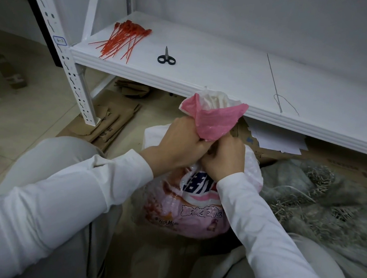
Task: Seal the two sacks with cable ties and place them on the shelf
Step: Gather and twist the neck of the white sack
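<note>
A pink and white printed sack stands on the floor in front of the white shelf. Its gathered mouth sticks up in a pink bunch. My left hand is clenched around the neck just below the bunch. My right hand grips the neck right beside it, touching the left hand. A pile of red cable ties lies on the shelf's left end. A grey mesh sack lies on the floor to the right. No cable tie shows at the neck.
Black-handled scissors lie on the shelf near the ties. A long needle with grey thread rests further right. Flattened cardboard and white papers lie under the shelf. The perforated shelf post stands at left.
</note>
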Motion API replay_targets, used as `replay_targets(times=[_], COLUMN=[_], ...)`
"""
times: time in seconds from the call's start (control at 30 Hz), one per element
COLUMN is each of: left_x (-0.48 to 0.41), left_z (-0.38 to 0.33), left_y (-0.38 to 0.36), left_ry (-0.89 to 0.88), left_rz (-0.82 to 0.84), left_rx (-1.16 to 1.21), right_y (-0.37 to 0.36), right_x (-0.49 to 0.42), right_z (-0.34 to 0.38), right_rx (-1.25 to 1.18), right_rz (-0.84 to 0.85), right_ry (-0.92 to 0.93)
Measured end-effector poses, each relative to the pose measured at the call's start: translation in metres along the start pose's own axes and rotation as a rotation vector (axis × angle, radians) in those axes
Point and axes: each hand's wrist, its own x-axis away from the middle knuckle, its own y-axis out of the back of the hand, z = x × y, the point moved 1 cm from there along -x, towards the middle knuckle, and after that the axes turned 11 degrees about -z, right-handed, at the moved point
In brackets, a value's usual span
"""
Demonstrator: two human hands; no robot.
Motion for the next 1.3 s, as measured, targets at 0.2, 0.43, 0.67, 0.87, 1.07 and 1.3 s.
replay_targets(times=[0.2,0.43,0.67,0.87,1.07,1.3], left_x=[0.001,-0.001,-0.004,-0.008,-0.002,-0.001], left_z=[-0.005,0.000,0.008,0.000,0.003,0.004], left_y=[0.003,0.009,0.005,0.009,0.002,-0.001], left_ry=[-0.114,-0.086,-0.002,-0.097,-0.046,0.033], left_rz=[0.041,0.042,-0.002,0.049,0.143,0.105], left_rx=[-0.020,0.000,0.111,-0.018,-0.035,-0.046], right_y=[-0.004,0.000,-0.001,-0.002,-0.017,-0.011], right_x=[0.004,0.001,-0.003,-0.001,0.007,0.005], right_z=[0.000,0.005,-0.002,-0.008,-0.010,-0.004], right_rx=[-0.087,-0.049,-0.099,-0.144,-0.074,-0.185], right_rz=[0.029,0.045,-0.040,0.025,0.134,0.109], right_ry=[-0.040,0.018,0.086,0.043,0.022,-0.091])
